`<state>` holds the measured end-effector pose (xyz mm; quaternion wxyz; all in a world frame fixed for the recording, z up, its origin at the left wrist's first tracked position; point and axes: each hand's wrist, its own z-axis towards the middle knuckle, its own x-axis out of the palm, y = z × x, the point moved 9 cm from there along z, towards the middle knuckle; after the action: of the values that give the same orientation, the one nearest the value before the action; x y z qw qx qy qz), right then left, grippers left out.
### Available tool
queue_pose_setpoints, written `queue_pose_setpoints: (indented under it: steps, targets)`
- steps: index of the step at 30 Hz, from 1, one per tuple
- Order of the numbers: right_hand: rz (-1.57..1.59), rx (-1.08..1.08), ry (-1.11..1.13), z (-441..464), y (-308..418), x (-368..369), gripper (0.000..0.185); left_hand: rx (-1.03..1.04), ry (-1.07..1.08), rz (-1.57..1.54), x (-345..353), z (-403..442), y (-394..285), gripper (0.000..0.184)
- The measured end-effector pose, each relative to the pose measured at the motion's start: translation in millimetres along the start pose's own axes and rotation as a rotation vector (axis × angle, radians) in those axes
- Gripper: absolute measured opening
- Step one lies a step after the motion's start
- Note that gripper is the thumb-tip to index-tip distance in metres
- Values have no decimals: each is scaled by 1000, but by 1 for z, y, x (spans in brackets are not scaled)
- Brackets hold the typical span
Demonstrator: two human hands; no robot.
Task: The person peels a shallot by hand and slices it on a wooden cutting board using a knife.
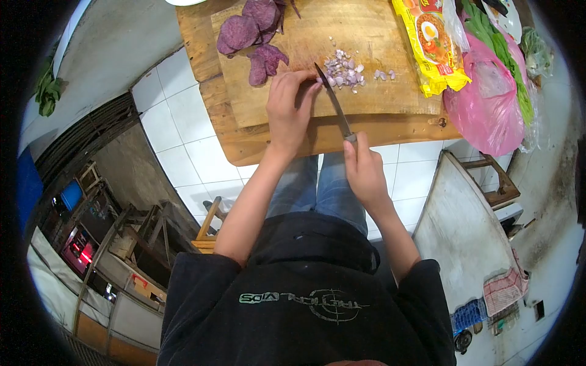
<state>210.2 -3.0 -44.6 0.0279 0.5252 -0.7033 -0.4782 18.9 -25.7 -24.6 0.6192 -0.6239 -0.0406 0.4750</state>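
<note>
In my right hand (365, 166) is a kitchen knife (335, 104), the fingers wrapped round its grey handle. The dark blade points up and left across the cutting board (378, 105), its tip by my left hand's fingers. My left hand (289, 110) is closed at the board, thumb and fingertips pinching a small purple shallot (318, 80) against the blade. Most of that shallot is hidden by the fingers. Just right of the blade lies a loose pile of chopped shallots (345, 68), with a few bits scattered around it.
Purple slices (239, 32) lie at the board's upper left. On the right are a yellow instant noodle pack (432, 46), a pink plastic bag (488, 104) and green leafy vegetables (510, 61). The wooden table (244, 149) ends near my waist.
</note>
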Motion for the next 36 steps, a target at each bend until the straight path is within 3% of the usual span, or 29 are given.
queue_pose_setpoints:
  steps: [10, 19, 27, 34, 36]
  targets:
    - [-225, -60, -76, 6, -4, 6, 24, -12, -16, 1, -2, 1, 0, 20]
    - [-12, 27, -40, -3, -13, -3, 21, 37, -5, 19, 2, 1, -4, 20]
    - [-59, -24, -41, -4, 0, -2, 22, -1, -15, 20, -1, -1, 4, 25]
    - [-286, -56, -98, 2, -5, 4, 25, -5, -10, 8, -2, 0, -1, 25]
    - [-146, -23, -49, 3, -6, 4, 25, -2, -15, -2, -2, 2, 0, 25]
